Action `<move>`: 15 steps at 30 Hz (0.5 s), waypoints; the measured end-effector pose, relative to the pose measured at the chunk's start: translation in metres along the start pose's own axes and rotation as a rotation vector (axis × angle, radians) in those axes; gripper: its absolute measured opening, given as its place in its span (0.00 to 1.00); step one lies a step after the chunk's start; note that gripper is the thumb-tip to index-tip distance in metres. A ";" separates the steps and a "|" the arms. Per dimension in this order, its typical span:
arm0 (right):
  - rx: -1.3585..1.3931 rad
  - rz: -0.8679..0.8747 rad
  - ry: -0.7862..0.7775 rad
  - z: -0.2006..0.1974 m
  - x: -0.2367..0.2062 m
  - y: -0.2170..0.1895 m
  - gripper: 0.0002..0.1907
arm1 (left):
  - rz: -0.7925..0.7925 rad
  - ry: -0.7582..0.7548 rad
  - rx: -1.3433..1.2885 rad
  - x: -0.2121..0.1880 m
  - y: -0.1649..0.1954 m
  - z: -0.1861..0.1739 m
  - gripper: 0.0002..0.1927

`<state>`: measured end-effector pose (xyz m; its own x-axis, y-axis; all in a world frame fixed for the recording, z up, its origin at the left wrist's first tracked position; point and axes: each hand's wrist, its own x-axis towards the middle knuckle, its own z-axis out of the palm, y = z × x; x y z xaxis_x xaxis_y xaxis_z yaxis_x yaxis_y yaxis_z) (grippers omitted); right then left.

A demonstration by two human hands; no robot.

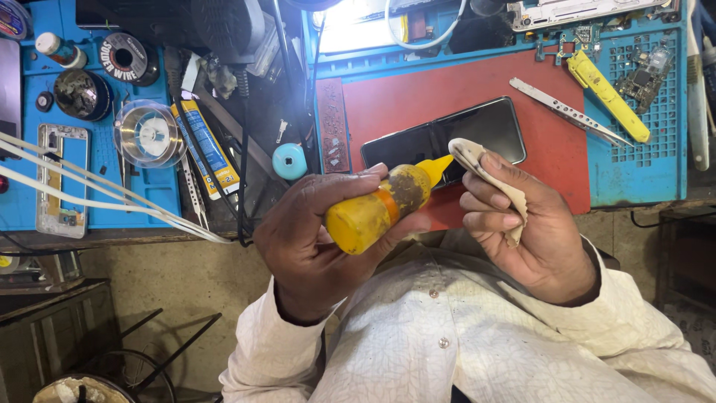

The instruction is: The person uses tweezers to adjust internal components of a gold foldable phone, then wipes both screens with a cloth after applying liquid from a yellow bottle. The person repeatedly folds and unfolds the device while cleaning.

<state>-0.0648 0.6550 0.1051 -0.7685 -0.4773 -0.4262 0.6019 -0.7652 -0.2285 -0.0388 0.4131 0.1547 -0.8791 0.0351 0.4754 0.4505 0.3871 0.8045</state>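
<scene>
My left hand [317, 239] grips a grimy yellow squeeze bottle [377, 209], tilted so its nozzle tip points at a small beige cloth [477, 160]. My right hand [522, 224] pinches that cloth, folded over the fingers, with its top corner almost touching the nozzle. Just beyond both hands a black smartphone [447, 134] lies flat, screen up, on a red work mat [447, 93].
A blue repair mat [641, 157] holds a yellow tool [608, 93], metal tweezers [570, 112] and small circuit boards. On the left are wire spools [149, 133], a glue tube [209, 149], a round blue cap [289, 160], white cables and a phone frame [61, 179].
</scene>
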 end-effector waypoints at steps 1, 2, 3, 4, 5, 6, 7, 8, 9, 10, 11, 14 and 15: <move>-0.001 0.001 0.001 -0.002 -0.001 -0.001 0.14 | -0.001 -0.001 -0.006 -0.002 0.000 0.002 0.27; 0.006 0.005 -0.007 -0.004 -0.002 -0.003 0.14 | -0.001 0.002 -0.006 -0.003 0.000 0.004 0.27; 0.012 0.009 -0.016 -0.006 -0.003 -0.004 0.14 | -0.001 0.006 -0.007 -0.005 0.000 0.006 0.27; 0.018 0.013 -0.025 -0.008 -0.004 -0.006 0.14 | 0.001 0.013 -0.003 -0.006 0.000 0.009 0.27; 0.015 0.012 -0.021 -0.009 -0.005 -0.008 0.14 | 0.002 0.015 -0.004 -0.007 0.000 0.012 0.27; 0.012 0.011 -0.016 -0.011 -0.006 -0.010 0.14 | 0.004 0.018 -0.006 -0.007 0.000 0.015 0.27; 0.008 0.011 -0.012 -0.013 -0.007 -0.011 0.14 | 0.005 0.018 -0.012 -0.007 0.001 0.018 0.27; 0.012 0.012 -0.020 -0.014 -0.008 -0.013 0.14 | 0.003 0.018 -0.021 -0.007 0.001 0.021 0.26; 0.017 0.014 -0.028 -0.016 -0.009 -0.015 0.14 | 0.001 0.019 -0.029 -0.007 0.002 0.024 0.26; 0.021 0.015 -0.037 -0.017 -0.010 -0.017 0.14 | -0.001 0.020 -0.041 -0.006 0.003 0.026 0.26; 0.021 0.014 -0.041 -0.019 -0.010 -0.019 0.14 | -0.005 0.020 -0.048 -0.006 0.004 0.028 0.26; 0.018 0.010 -0.046 -0.022 -0.012 -0.025 0.14 | -0.019 0.016 -0.058 -0.006 0.006 0.033 0.26; 0.015 0.012 -0.045 -0.023 -0.013 -0.026 0.14 | -0.023 0.015 -0.057 -0.007 0.006 0.035 0.26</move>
<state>-0.0656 0.6914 0.0969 -0.7703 -0.5052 -0.3891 0.6083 -0.7653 -0.2106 -0.0352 0.4475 0.1442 -0.8870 0.0125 0.4616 0.4387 0.3345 0.8340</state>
